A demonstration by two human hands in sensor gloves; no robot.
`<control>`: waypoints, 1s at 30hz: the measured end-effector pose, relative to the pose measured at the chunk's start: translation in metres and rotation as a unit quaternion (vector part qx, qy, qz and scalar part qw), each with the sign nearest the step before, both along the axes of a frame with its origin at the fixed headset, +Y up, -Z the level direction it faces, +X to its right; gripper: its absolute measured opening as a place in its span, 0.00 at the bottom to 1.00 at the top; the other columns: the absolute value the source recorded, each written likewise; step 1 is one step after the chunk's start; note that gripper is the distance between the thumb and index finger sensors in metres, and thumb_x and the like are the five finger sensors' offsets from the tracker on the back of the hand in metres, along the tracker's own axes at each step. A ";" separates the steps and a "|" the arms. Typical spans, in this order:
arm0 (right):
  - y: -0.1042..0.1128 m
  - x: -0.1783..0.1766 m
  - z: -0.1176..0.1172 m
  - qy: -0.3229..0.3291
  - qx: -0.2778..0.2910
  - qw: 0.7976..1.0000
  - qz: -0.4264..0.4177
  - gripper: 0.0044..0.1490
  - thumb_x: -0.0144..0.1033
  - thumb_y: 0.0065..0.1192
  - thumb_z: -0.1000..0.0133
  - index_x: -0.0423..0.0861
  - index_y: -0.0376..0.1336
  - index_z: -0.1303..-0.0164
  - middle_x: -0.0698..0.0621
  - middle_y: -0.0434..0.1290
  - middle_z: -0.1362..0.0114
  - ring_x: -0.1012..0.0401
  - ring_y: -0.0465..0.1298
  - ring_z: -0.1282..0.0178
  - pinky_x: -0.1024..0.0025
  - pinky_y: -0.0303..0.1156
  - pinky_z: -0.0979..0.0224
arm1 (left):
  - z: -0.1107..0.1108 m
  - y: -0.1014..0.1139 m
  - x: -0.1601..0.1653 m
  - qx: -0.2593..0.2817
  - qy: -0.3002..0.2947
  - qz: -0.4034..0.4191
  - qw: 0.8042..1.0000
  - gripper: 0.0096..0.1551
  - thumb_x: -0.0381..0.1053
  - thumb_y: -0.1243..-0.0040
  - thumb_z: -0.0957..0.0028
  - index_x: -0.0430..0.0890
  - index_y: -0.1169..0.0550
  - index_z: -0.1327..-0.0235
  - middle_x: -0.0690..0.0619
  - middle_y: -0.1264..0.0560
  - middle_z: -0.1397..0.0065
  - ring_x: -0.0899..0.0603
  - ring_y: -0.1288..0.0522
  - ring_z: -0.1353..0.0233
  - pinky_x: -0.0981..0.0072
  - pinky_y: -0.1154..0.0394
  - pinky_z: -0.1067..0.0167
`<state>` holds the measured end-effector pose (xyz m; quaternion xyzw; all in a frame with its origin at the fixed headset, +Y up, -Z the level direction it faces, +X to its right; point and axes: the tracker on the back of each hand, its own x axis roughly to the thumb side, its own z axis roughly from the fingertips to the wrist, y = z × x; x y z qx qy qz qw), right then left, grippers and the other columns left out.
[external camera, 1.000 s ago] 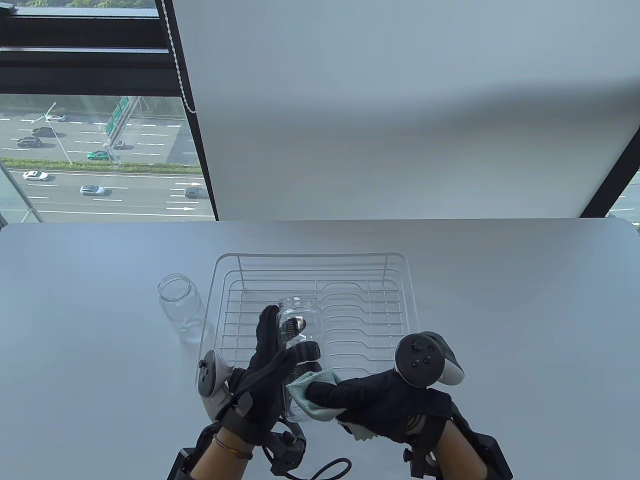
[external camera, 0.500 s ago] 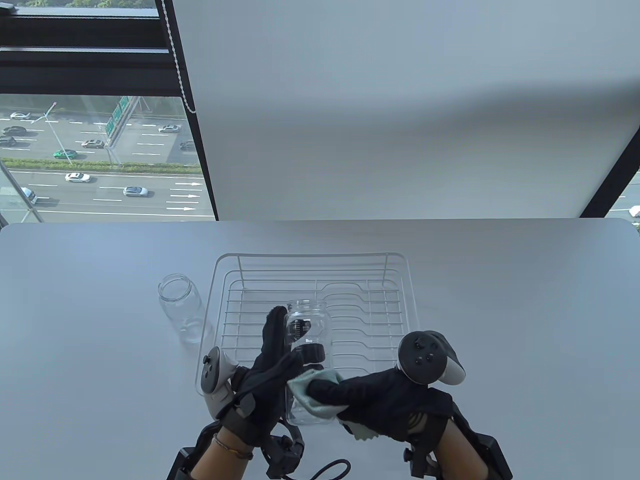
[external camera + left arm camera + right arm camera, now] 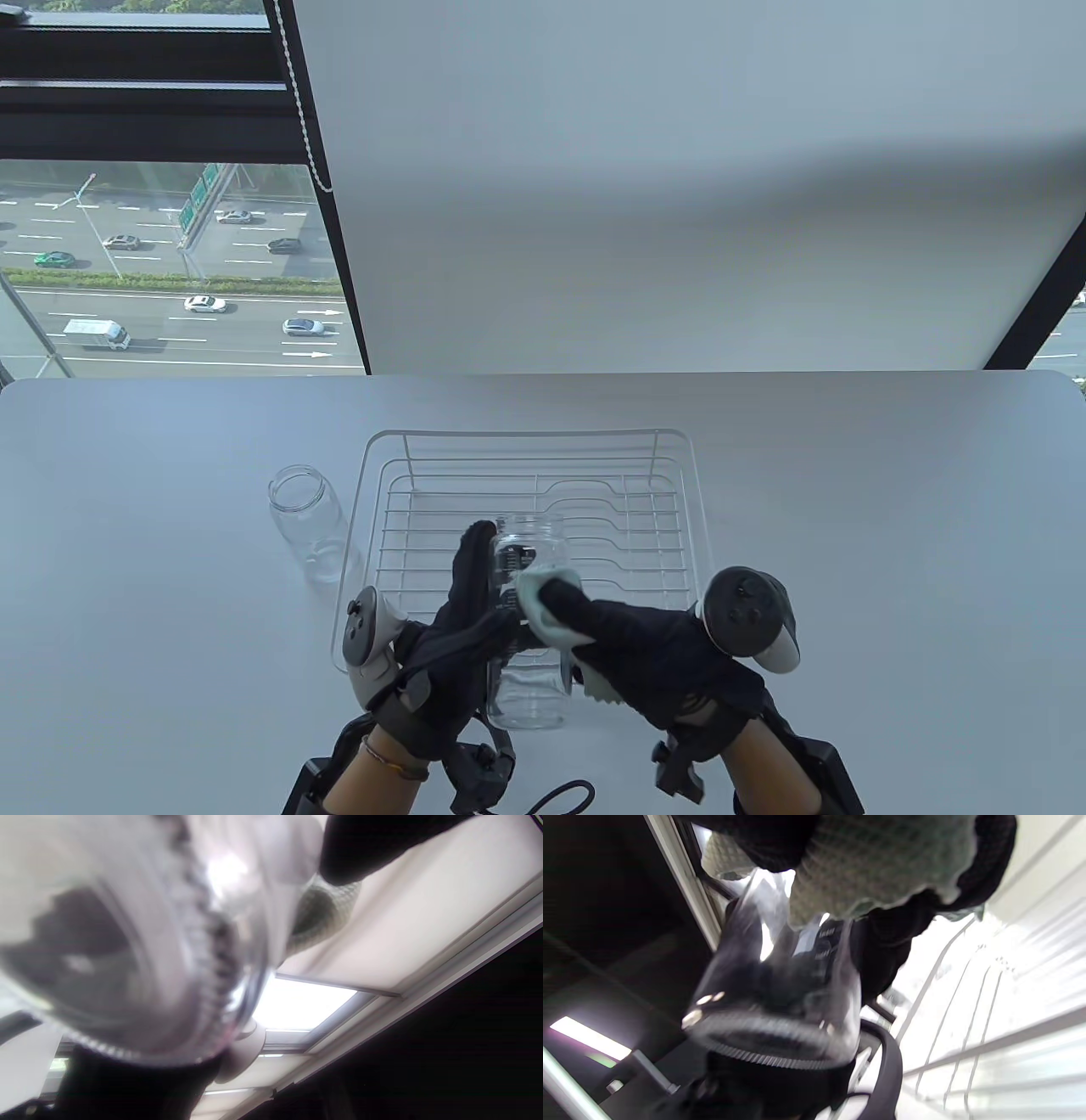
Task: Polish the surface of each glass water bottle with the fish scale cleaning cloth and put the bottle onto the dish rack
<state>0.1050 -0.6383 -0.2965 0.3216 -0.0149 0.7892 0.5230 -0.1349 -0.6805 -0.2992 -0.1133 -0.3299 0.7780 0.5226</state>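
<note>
My left hand (image 3: 475, 611) grips a clear glass bottle (image 3: 528, 679) in the air over the front of the white wire dish rack (image 3: 679, 475), mouth pointing away from me. My right hand (image 3: 594, 624) holds a pale green scaly cloth (image 3: 536, 594) and presses it against the bottle's upper right side. The bottle's ribbed base (image 3: 161, 984) fills the left wrist view, blurred. In the right wrist view the cloth (image 3: 882, 861) lies over the bottle (image 3: 780, 993) with black fingers around it. A second clear bottle (image 3: 307, 522) stands upright on the table, left of the rack.
The grey table (image 3: 848, 526) ends at a window and a white blind behind the rack. A black cable (image 3: 560, 794) loops near the front edge between my wrists.
My right hand has slid the cloth up the bottle, from its lower part toward the neck. The bottle and my left hand shifted slightly right and further over the rack.
</note>
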 end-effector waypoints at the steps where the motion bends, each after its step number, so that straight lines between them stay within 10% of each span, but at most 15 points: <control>1: 0.000 0.000 0.000 0.000 0.005 1.000 0.002 0.36 0.42 0.58 0.39 0.76 0.49 0.24 0.40 0.75 0.39 0.50 0.82 0.51 0.55 0.81 0.48 | 0.001 -0.001 0.001 0.000 0.014 0.012 1.000 0.58 0.56 0.41 0.42 0.50 0.67 0.22 0.33 0.66 0.19 0.18 0.43 0.26 0.25 0.36 0.33; 7: -0.006 -0.018 0.004 0.286 -0.134 0.945 0.088 0.34 0.39 0.62 0.39 0.76 0.55 0.27 0.36 0.75 0.41 0.48 0.83 0.52 0.53 0.81 0.50 | -0.003 -0.001 -0.012 -0.021 0.102 0.076 0.992 0.57 0.56 0.39 0.44 0.51 0.64 0.21 0.33 0.62 0.18 0.17 0.40 0.27 0.26 0.34 0.34; 10: -0.003 -0.018 0.003 0.244 -0.103 0.961 0.081 0.35 0.40 0.61 0.38 0.76 0.53 0.25 0.37 0.75 0.41 0.47 0.82 0.51 0.53 0.79 0.48 | -0.003 0.000 -0.013 -0.017 0.073 0.061 0.995 0.56 0.57 0.41 0.42 0.50 0.64 0.20 0.34 0.64 0.19 0.18 0.42 0.26 0.27 0.35 0.33; 15: -0.001 -0.003 0.001 -0.007 0.001 1.000 0.015 0.36 0.42 0.57 0.38 0.76 0.49 0.24 0.40 0.75 0.38 0.50 0.82 0.49 0.55 0.80 0.47 | -0.001 -0.005 -0.002 -0.018 0.023 0.016 0.999 0.57 0.57 0.41 0.42 0.49 0.65 0.20 0.33 0.64 0.19 0.18 0.41 0.26 0.26 0.35 0.33; 21: -0.008 -0.017 0.001 0.290 -0.121 0.945 0.096 0.34 0.38 0.63 0.40 0.77 0.57 0.29 0.37 0.75 0.41 0.48 0.83 0.52 0.53 0.80 0.50 | -0.005 -0.006 -0.007 -0.038 0.085 0.069 0.993 0.56 0.56 0.39 0.44 0.48 0.61 0.20 0.34 0.61 0.18 0.17 0.40 0.27 0.26 0.33 0.35; 23: -0.007 -0.018 -0.002 0.279 -0.103 0.950 0.094 0.34 0.39 0.63 0.39 0.76 0.56 0.27 0.37 0.76 0.42 0.48 0.83 0.52 0.54 0.80 0.50 | -0.005 -0.006 -0.008 -0.028 0.064 0.046 0.996 0.56 0.57 0.42 0.42 0.47 0.64 0.20 0.34 0.63 0.18 0.18 0.41 0.26 0.27 0.34 0.33; 28: -0.006 0.001 -0.005 -0.016 -0.003 1.000 -0.019 0.37 0.43 0.58 0.39 0.77 0.49 0.24 0.41 0.75 0.39 0.50 0.82 0.50 0.55 0.80 0.47 | 0.000 -0.003 0.000 -0.011 0.004 0.011 1.000 0.57 0.55 0.41 0.43 0.47 0.66 0.21 0.33 0.65 0.19 0.17 0.44 0.25 0.25 0.36 0.33; 30: -0.008 -0.001 -0.007 0.082 -0.038 0.996 0.012 0.37 0.43 0.57 0.39 0.79 0.48 0.25 0.40 0.75 0.40 0.51 0.82 0.51 0.57 0.80 0.49 | 0.000 -0.005 -0.004 -0.034 0.059 0.017 0.998 0.57 0.55 0.38 0.46 0.46 0.60 0.20 0.32 0.60 0.18 0.17 0.39 0.27 0.26 0.32 0.36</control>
